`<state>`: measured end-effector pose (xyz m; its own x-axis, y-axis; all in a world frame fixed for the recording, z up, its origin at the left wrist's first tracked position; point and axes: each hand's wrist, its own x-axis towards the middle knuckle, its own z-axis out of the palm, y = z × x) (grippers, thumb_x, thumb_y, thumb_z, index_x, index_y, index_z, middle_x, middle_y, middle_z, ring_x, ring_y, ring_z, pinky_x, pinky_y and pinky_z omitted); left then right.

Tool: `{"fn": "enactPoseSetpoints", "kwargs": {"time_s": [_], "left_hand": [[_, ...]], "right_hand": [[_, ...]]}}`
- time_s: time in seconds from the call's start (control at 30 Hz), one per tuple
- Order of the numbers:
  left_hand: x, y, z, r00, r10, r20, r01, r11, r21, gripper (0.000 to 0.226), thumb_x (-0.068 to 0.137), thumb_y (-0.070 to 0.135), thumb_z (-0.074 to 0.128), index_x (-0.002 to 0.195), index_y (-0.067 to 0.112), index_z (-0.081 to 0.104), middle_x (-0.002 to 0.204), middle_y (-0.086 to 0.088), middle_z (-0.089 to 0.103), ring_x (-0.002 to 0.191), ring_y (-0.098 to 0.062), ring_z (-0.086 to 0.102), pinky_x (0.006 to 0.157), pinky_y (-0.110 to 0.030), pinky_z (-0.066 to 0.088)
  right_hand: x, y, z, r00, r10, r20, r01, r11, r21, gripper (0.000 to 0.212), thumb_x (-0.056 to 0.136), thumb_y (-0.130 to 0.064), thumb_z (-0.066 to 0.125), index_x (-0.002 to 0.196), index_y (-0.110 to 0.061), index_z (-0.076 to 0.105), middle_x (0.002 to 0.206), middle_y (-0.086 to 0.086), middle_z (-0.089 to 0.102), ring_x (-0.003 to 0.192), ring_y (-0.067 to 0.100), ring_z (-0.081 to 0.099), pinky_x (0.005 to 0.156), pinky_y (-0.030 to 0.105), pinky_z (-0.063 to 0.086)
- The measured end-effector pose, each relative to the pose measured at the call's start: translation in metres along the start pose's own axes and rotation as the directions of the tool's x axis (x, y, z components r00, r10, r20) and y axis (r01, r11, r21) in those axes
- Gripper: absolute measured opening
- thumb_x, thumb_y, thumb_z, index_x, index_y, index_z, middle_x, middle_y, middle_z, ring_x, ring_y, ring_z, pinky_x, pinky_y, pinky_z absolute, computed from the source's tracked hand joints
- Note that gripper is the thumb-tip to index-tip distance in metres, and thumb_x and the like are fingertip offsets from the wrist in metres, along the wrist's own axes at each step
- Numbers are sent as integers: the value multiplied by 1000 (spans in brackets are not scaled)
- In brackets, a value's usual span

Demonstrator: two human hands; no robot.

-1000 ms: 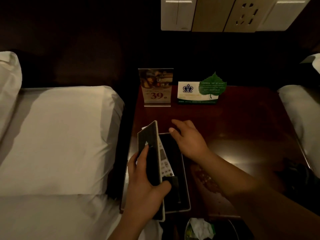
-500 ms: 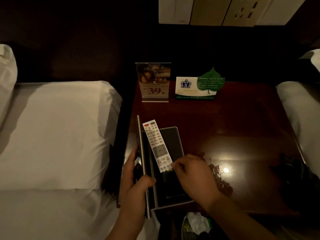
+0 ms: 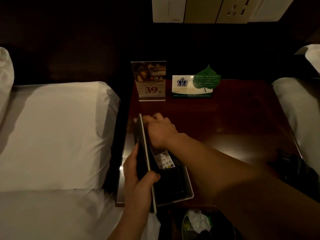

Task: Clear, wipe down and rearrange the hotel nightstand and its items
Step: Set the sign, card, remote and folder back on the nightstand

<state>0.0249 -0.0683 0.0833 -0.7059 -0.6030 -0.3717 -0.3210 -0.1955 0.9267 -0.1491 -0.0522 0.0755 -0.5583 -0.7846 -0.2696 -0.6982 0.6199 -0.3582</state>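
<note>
A dark tray (image 3: 187,187) lies on the front left of the reddish wooden nightstand (image 3: 233,122). My left hand (image 3: 138,172) grips a thin dark folder (image 3: 143,149) that stands on its edge along the tray's left side. A white remote (image 3: 164,161) lies in the tray, its far half hidden under my right hand (image 3: 159,132). That hand reaches across with curled fingers over the remote's far end; whether it grips the remote I cannot tell.
An acrylic price sign (image 3: 150,82) and a white card with a green leaf (image 3: 195,85) stand at the nightstand's back edge. White pillows (image 3: 57,132) flank both sides. A bin with crumpled paper (image 3: 197,222) sits below the front edge. Dark cloth (image 3: 292,163) lies front right.
My right hand moved from the remote's near end up to its far end. The left hand still holds the folder upright; the view shifted slightly.
</note>
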Motion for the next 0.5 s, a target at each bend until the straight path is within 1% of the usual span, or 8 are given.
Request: {"fn": "enactPoseSetpoints", "kwargs": {"time_s": [0.1, 0.17, 0.23, 0.27, 0.3, 0.37, 0.43, 0.5], "left_hand": [[-1, -1, 3, 1000, 23, -11, -23, 1000, 18, 88, 58, 21, 60, 137, 56, 44, 140, 16, 48, 118, 2, 52, 96, -41, 51], [-1, -3, 4, 999, 31, -12, -31, 999, 10, 87, 59, 21, 60, 136, 57, 44, 140, 17, 47, 111, 11, 53, 87, -28, 50], [-2, -5, 4, 999, 40, -11, -40, 999, 11, 87, 59, 21, 61, 137, 55, 45, 140, 17, 45, 108, 17, 51, 81, -18, 47], [-2, -6, 5, 999, 46, -11, -46, 999, 16, 86, 59, 21, 61, 137, 54, 44, 140, 18, 45, 107, 19, 51, 78, -13, 47], [-2, -6, 5, 999, 50, -5, -50, 999, 22, 86, 59, 21, 62, 137, 54, 44, 140, 18, 43, 107, 21, 50, 74, -8, 47], [-2, -7, 7, 999, 46, 8, -47, 998, 37, 86, 59, 22, 62, 135, 58, 42, 140, 20, 41, 107, 22, 47, 71, -7, 48], [-2, -8, 8, 999, 44, 16, -45, 997, 57, 86, 59, 25, 62, 134, 63, 41, 139, 24, 39, 108, 22, 46, 77, -13, 47], [-3, -10, 8, 999, 47, 14, -48, 996, 77, 87, 59, 26, 63, 134, 64, 40, 138, 27, 38, 110, 20, 46, 82, -20, 47]], "right_hand": [[0, 8, 2, 994, -13, -105, 9, 999, -34, 49, 87, -16, 59, 135, -20, 50, 130, 1, 49, 115, 29, 39, 93, 38, 37], [-5, 22, 3, 983, 53, -177, -52, 999, 9, 37, 93, -24, 49, 129, -19, 55, 126, 2, 54, 112, 26, 39, 92, 38, 39], [-9, 37, 4, 973, 91, -211, -83, 996, 44, 32, 100, -32, 42, 122, -18, 60, 122, 4, 58, 107, 17, 33, 89, 30, 30], [-10, 40, 5, 976, 92, -199, -82, 995, 57, 32, 101, -31, 41, 121, -17, 62, 121, 4, 59, 103, 13, 30, 83, 25, 23], [-10, 40, 5, 979, 100, -176, -88, 993, 73, 33, 101, -30, 41, 122, -17, 62, 121, 4, 59, 102, 13, 30, 79, 24, 19], [-8, 37, 6, 989, 111, -97, -101, 989, 110, 37, 98, -26, 42, 131, -20, 57, 124, 3, 55, 107, 23, 38, 81, 25, 24], [-5, 32, 3, 991, 130, -30, -124, 980, 153, 42, 95, -22, 43, 136, -24, 53, 126, 2, 52, 109, 29, 43, 83, 28, 33], [-6, 30, -2, 988, 155, -14, -150, 975, 162, 43, 94, -20, 43, 135, -25, 54, 127, 2, 52, 112, 31, 45, 91, 33, 41]]}}
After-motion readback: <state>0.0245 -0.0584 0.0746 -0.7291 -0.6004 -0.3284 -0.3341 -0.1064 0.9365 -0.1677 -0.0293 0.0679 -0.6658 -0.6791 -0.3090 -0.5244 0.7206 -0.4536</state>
